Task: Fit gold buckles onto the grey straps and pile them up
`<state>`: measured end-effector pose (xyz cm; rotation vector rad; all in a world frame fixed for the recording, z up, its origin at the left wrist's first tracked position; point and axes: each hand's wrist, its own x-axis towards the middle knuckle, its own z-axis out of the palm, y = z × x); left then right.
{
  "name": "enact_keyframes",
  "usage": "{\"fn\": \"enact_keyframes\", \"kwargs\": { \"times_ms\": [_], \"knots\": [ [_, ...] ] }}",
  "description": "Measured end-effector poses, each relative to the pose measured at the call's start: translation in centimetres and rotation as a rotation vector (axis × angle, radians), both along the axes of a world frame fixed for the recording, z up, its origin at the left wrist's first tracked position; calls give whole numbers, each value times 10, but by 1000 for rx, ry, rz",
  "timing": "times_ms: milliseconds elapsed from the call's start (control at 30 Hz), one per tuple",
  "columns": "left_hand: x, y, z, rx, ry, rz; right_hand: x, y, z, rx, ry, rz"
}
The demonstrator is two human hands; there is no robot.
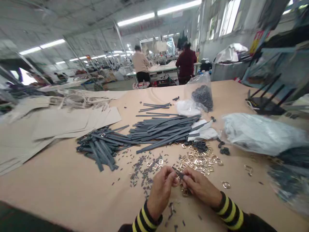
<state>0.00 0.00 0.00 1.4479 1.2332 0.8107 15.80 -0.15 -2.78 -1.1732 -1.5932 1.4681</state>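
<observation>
My left hand (160, 193) and my right hand (199, 187) meet low in the view above the tan table top (58, 193). Between their fingertips is a short dark grey strap piece (179, 174). A gold metal buckle (184, 191) lies right under my fingers, touching my right hand, though I cannot tell whether it is held. Many more gold buckles (198, 162) are spread just beyond my hands. To the left of them lie scattered small grey strap offcuts (142, 170). Long grey straps (164, 130) lie in heaps farther out.
A clear bag of dark pieces (202, 93) and a white plastic bag (258, 133) sit on the table's right. Stacked beige fabric panels (62, 122) and white cord (82, 100) lie left. Two people (185, 62) stand beyond the far edge among workshop tables.
</observation>
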Motion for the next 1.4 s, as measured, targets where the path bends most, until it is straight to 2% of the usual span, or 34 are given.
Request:
{"fn": "enact_keyframes", "kwargs": {
  "times_ms": [100,200,267,367,467,567,667,933,1133,1233,1400],
  "knots": [
    [-4,2,5,160,113,78,3,1,1,-35,73,56],
    [-9,6,5,157,51,110,5,0,2,-73,140,106],
    [-12,9,3,15,-126,98,6,-1,3,-89,167,139],
    [-15,10,2,-279,-468,63,9,0,5,-103,186,180],
    [-17,9,3,-493,-681,-1,12,3,7,-96,190,208],
    [-16,6,4,-635,-815,-70,14,4,8,-55,190,245],
    [-11,1,1,-696,-919,-119,14,3,6,-32,232,250],
    [12,-10,-8,-555,-803,-126,6,-4,2,-59,260,166],
    [8,-5,-11,-593,-729,-151,0,-9,5,134,61,90],
    [6,-3,-14,-585,-733,-123,-3,-9,4,177,11,77],
    [-3,2,-17,-488,-820,19,0,-6,4,94,-83,78]
  ]
}}
